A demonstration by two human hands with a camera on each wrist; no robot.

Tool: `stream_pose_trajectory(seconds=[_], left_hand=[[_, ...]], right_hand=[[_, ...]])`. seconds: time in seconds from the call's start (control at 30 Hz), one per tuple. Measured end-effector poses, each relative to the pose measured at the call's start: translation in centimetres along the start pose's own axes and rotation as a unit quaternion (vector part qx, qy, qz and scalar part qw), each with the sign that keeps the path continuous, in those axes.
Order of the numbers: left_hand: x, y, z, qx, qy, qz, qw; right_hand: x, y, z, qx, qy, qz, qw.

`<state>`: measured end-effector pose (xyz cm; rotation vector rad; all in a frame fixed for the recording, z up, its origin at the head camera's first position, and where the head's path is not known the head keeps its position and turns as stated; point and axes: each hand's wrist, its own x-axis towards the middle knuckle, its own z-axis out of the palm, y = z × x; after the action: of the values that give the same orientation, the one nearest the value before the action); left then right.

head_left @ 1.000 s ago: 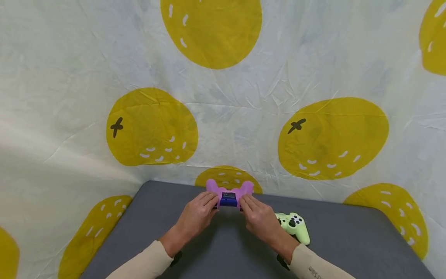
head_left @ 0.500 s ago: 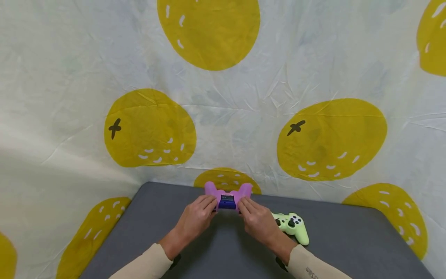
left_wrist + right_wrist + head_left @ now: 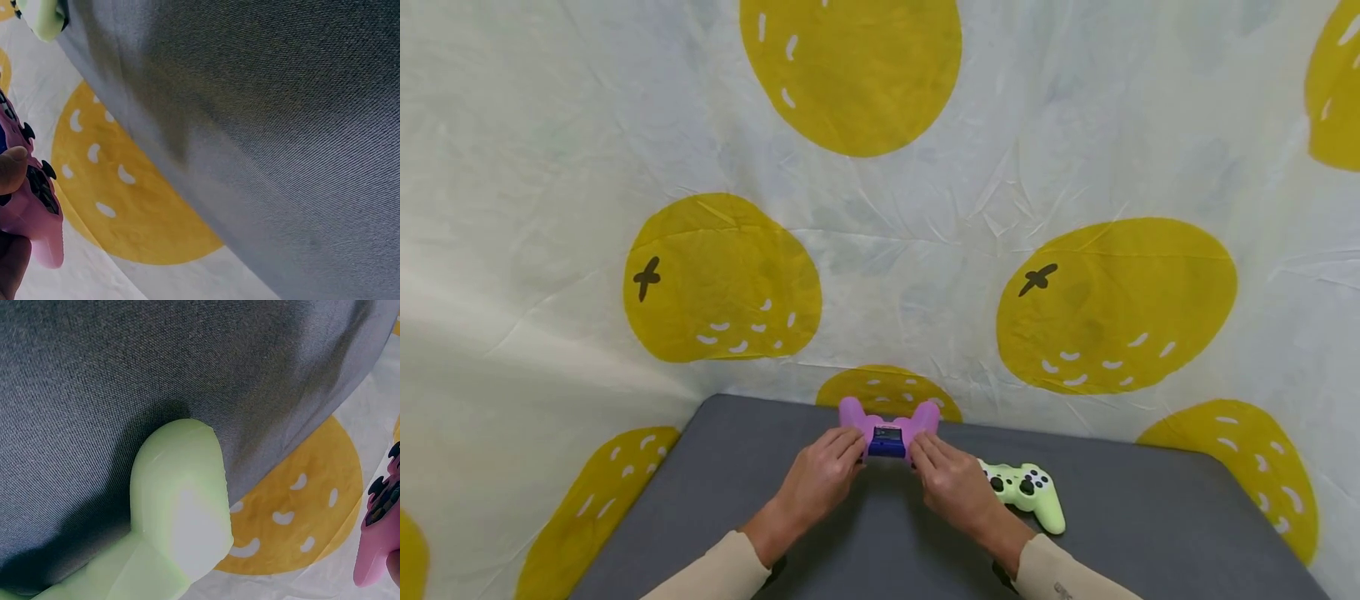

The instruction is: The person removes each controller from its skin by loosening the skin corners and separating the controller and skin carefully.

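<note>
- Grey table [image 3: 1150,504] spreads beneath the pink pad [image 3: 888,428], yellow-patterned cloth [image 3: 917,308] rising behind it!
- Left hand [image 3: 822,475] has it, thumb and fingers pinching the pink pad's left end.
- Right hand [image 3: 953,487] pinches its right end, and up it hangs, grips pointing away, blue panel [image 3: 887,447] facing the person.
- Green pad [image 3: 1030,493] lies right of the pink pad, sticks up, partly behind the right hand.

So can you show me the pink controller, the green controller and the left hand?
Pink controller [image 3: 887,447]: head view, on the blue part in its middle.
Green controller [image 3: 1027,487]: head view, on a black stick.
Left hand [image 3: 822,472]: head view, on its back.
</note>
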<state>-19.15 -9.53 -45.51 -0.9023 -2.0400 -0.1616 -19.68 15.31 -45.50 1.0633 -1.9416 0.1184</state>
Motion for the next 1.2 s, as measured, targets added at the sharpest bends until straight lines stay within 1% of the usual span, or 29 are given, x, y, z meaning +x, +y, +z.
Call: stream_pose_trajectory(seconds=[0.13,0.33,0.43,0.67,0.9,1.07,1.2], left_hand=[[-0.1,-0.1,0.1,0.003,0.003,0.005,1.0],[-0.3,-0.1,0.1,0.011,0.01,0.013,0.9998],[-0.5,-0.1,0.2,0.011,0.012,0.016,0.9997],[-1.0,0.0,0.5,0.013,0.011,0.017,0.9997],[-1.6,0.1,0.7,0.011,0.012,0.017,0.9997],[-1.8,0.1,1.0,0.011,0.016,0.022,0.9996],[-1.9,0.1,1.0,0.011,0.014,0.025,0.9995]], right_hand=[[-0.2,0.0,0.3,-0.002,-0.001,0.0,1.0],[-0.2,-0.1,0.8,-0.005,0.024,-0.006,0.9997],[-0.2,-0.3,0.9,-0.008,0.03,-0.006,0.9995],[-0.6,-0.6,1.1,-0.011,0.024,-0.004,0.9997],[-0.8,-1.2,1.3,-0.018,0.027,-0.001,0.9995],[-0.9,-1.4,1.4,-0.019,0.017,0.005,0.9997],[-1.1,-1.4,1.4,-0.017,0.01,0.007,0.9998]])
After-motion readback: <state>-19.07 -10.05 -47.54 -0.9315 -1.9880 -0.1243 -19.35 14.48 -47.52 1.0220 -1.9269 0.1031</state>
